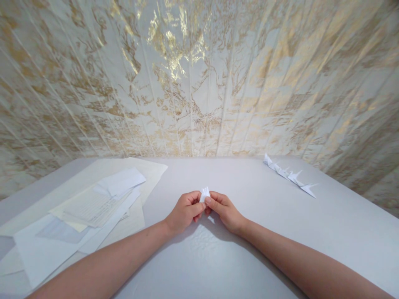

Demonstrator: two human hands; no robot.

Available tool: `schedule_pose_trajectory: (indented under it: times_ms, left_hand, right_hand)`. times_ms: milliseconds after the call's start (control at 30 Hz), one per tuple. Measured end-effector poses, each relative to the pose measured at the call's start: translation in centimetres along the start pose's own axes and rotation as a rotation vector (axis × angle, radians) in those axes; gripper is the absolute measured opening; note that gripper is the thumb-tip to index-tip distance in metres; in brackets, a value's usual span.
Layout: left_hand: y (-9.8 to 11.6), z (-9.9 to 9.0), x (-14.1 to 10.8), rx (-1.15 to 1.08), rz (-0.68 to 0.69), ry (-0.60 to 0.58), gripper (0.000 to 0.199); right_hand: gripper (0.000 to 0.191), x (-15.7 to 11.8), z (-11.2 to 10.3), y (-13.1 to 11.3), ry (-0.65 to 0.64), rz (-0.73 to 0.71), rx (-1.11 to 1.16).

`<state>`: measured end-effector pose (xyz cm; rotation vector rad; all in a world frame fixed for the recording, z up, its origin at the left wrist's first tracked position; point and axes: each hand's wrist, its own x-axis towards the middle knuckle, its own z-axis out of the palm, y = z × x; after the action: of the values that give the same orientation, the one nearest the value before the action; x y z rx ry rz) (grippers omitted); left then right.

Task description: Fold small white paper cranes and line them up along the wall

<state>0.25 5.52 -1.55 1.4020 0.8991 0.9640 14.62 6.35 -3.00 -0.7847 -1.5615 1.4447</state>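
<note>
- Pinching a small folded white paper (pixel 204 192) between left hand (pixel 183 211) and right hand (pixel 227 211), with fingers of both hands clamped on it from the two sides.
- Keeping this paper slightly above the middle of the desk (pixel 224 172), with its narrow tips pointing up and its lower part covered by the thumbs and fingers.
- On the left of the desk, a loose overlapping pile: at the bottom, a large cream sheet (pixel 152 168); higher, a white sheet (pixel 26 245) and a sheet with lines of writing (pixel 96 207).
- At the far end of this pile, some folded white paper (pixel 124 182), lying over the written sheet.
- Crossing in front of the pile, the left forearm (pixel 112 259), hiding part of its near side.
- Near the far right edge, well apart from the right hand, a slanting row of pointed white origami figures (pixel 293 178), close to each other.
- Behind the desk, a white-and-gold patterned backdrop (pixel 199 99).
</note>
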Motion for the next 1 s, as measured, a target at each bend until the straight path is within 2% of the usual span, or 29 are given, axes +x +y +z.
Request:
schedule_pose_trajectory:
  times_ms: [167, 333, 467, 600, 700, 800, 1000]
  left_hand:
    - [-0.3, -0.2, 0.0, 0.066, -0.054, -0.080, 0.010]
    - [-0.5, -0.3, 0.0, 0.069, -0.066, -0.150, 0.010]
    - [-0.7, -0.3, 0.0, 0.063, -0.008, -0.088, 0.016]
    - [-0.6, -0.5, 0.0, -0.051, 0.062, -0.014, 0.025]
    - [-0.3, -1.0, 0.1, -0.109, 0.129, 0.079, 0.017]
    - [0.1, -1.5, 0.2, -0.050, 0.175, 0.116, 0.019]
    - [0.6, -2.1, 0.4, 0.170, 0.286, 0.122, 0.007]
  right_hand:
    - [0.039, -0.2, 0.0, 0.0, 0.031, 0.050, 0.041]
    - [0.047, -0.3, 0.1, -0.5, 0.060, 0.036, -0.040]
    - [0.046, 0.0, 0.1, -0.2, 0.095, -0.005, -0.034]
    - [0.045, 0.1, 0.0, 0.1, 0.085, -0.014, -0.016]
    - [0.045, 0.1, -0.1, 0.1, 0.071, -0.002, -0.033]
    - [0.047, 0.1, -0.2, 0.0, 0.072, 0.020, -0.039]
    - [0.046, 0.2, -0.4, 0.1, 0.061, 0.071, -0.019]
